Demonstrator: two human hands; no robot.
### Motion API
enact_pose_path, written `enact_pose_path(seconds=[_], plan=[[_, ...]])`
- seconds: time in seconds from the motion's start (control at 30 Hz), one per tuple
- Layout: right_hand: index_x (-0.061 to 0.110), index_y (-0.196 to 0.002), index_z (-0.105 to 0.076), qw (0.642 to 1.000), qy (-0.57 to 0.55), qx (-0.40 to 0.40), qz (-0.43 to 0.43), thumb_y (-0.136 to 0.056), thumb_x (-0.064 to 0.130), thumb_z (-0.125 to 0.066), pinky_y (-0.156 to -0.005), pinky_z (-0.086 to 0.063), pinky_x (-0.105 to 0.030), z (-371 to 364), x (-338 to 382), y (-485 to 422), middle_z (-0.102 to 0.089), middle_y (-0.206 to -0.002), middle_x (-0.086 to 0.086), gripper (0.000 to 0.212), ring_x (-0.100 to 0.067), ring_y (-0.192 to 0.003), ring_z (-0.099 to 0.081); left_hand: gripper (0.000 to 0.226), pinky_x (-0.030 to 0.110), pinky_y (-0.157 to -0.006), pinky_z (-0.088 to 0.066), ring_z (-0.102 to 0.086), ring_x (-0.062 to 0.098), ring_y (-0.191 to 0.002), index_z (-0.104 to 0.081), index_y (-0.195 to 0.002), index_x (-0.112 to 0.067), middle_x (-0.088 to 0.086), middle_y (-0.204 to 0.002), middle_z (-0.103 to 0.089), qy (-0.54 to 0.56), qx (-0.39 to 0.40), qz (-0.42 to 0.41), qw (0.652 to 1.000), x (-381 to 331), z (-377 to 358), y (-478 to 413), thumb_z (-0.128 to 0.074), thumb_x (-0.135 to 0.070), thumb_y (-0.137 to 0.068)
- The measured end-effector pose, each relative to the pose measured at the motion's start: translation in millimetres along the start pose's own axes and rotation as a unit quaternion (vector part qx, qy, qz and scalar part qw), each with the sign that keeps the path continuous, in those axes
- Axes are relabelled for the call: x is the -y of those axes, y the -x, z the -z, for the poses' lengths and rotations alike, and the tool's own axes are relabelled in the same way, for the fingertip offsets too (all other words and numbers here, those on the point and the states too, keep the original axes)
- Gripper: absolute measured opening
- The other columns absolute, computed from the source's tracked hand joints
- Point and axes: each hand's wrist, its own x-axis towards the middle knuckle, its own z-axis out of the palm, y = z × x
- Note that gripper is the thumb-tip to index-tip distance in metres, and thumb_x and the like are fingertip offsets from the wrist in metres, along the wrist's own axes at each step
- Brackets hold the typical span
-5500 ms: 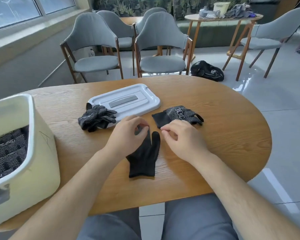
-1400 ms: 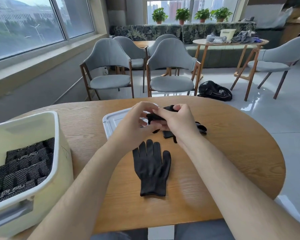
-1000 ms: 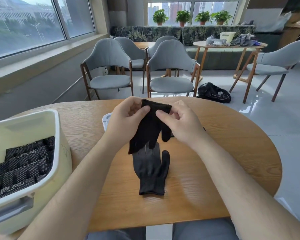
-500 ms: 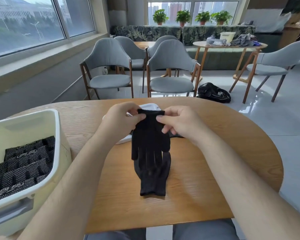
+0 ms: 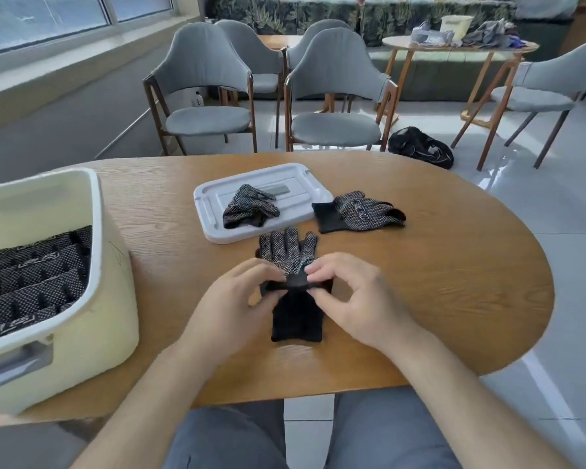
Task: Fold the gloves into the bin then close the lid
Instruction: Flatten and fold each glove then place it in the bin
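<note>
Head view: a black knit glove (image 5: 296, 316), white-dotted, is pinched at its fold by the left hand (image 5: 232, 299) and right hand (image 5: 356, 299) on the rounded wooden table (image 5: 454, 282). A second dotted glove (image 5: 251, 211) is draped on the flat white plastic lid (image 5: 214, 198), a third glove (image 5: 359, 213) is laid just beside it. Folded gloves (image 5: 31, 275) are packed in the cream bin (image 5: 95, 231).

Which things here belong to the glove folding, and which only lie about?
Job: black dotted gloves, half folded; crumpled glove on white plastic lid; flat glove beside it; cream plastic bin.
Lying about: grey chairs; black bag on floor.
</note>
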Motion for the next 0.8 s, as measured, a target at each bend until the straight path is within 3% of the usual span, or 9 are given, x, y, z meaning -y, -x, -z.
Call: enact_pose_path(seconds=[0.13,0.27,0.37,0.5,0.57,0.7,0.8], plan=[[0.011,-0.09,-0.073,0.999,0.012,0.029,0.007,-0.08,0.001,-0.079,-0.094,-0.051,-0.02,-6.8,-6.1,33.5,-0.072,-0.109,0.004,0.016,-0.006,-0.108,-0.067,0.017,0.016,-0.089,-0.049,-0.063,-0.001,-0.102,-0.072,-0.099,-0.019,-0.015,-0.114,-0.066,0.006,0.032,-0.01,0.999,2.5,-7.4,25.5,-0.079,-0.014,-0.085],[0.013,-0.087,-0.075,0.998,0.05,0.043,0.021,-0.079,0.006,-0.08,-0.095,-0.046,-0.014,-6.4,-5.0,46.3,-0.071,-0.11,0.005,0.012,-0.003,-0.108,-0.065,0.014,0.019,-0.089,-0.05,-0.064,0.001,-0.103,-0.071,-0.098,-0.018,-0.014,-0.117,-0.065,0.004,0.057,-0.038,0.998,3.5,-12.7,38.2,-0.079,-0.019,-0.087],[0.018,-0.089,-0.076,0.995,0.07,0.071,0.025,-0.084,0.02,-0.077,-0.096,-0.05,-0.028,-5.9,-5.8,49.0,-0.07,-0.113,0.01,0.005,-0.006,-0.111,-0.064,0.023,0.021,-0.097,-0.047,-0.061,0.006,-0.111,-0.074,-0.101,-0.019,-0.013,-0.119,-0.066,-0.017,0.073,-0.07,0.995,5.8,-15.1,44.1,-0.071,-0.04,-0.091],[0.024,-0.101,-0.074,0.987,0.102,0.123,0.027,-0.082,0.036,-0.077,-0.102,-0.045,-0.034,0.5,-2.8,51.9,-0.064,-0.121,0.016,0.023,-0.006,-0.122,-0.055,0.03,0.038,-0.091,-0.052,-0.056,0.01,-0.113,-0.075,-0.104,-0.026,-0.023,-0.119,-0.065,-0.073,0.069,-0.075,0.992,11.8,-13.4,46.4,-0.065,-0.051,-0.091],[0.027,-0.109,-0.073,0.983,0.122,0.135,0.028,-0.079,0.044,-0.078,-0.104,-0.042,-0.034,2.8,-1.2,51.6,-0.062,-0.123,0.02,0.034,-0.005,-0.124,-0.051,0.025,0.038,-0.086,-0.052,-0.056,0.007,-0.11,-0.075,-0.101,-0.026,-0.023,-0.115,-0.065,-0.082,0.064,-0.083,0.991,14.5,-12.4,46.0,-0.063,-0.046,-0.092],[0.027,-0.117,-0.07,0.982,0.145,0.121,0.029,-0.081,0.044,-0.078,-0.103,-0.043,-0.036,-1.4,-3.0,42.8,-0.062,-0.121,0.02,0.041,-0.008,-0.121,-0.051,0.015,0.039,-0.082,-0.05,-0.057,0.007,-0.1,-0.07,-0.095,-0.026,-0.023,-0.1,-0.066,-0.075,0.04,-0.069,0.994,10.2,-13.1,34.0,-0.064,-0.038,-0.088],[0.022,-0.104,-0.073,0.992,0.109,0.05,0.033,-0.089,0.039,-0.074,-0.091,-0.049,-0.036,-5.4,-4.4,23.6,-0.067,-0.104,0.015,0.023,-0.014,-0.104,-0.056,0.015,0.03,-0.088,-0.047,-0.057,0.002,-0.097,-0.066,-0.094,-0.031,-0.023,-0.092,-0.062,0.008,0.004,0.004,1.0,-0.2,-4.3,14.8,-0.064,-0.043,-0.086]])
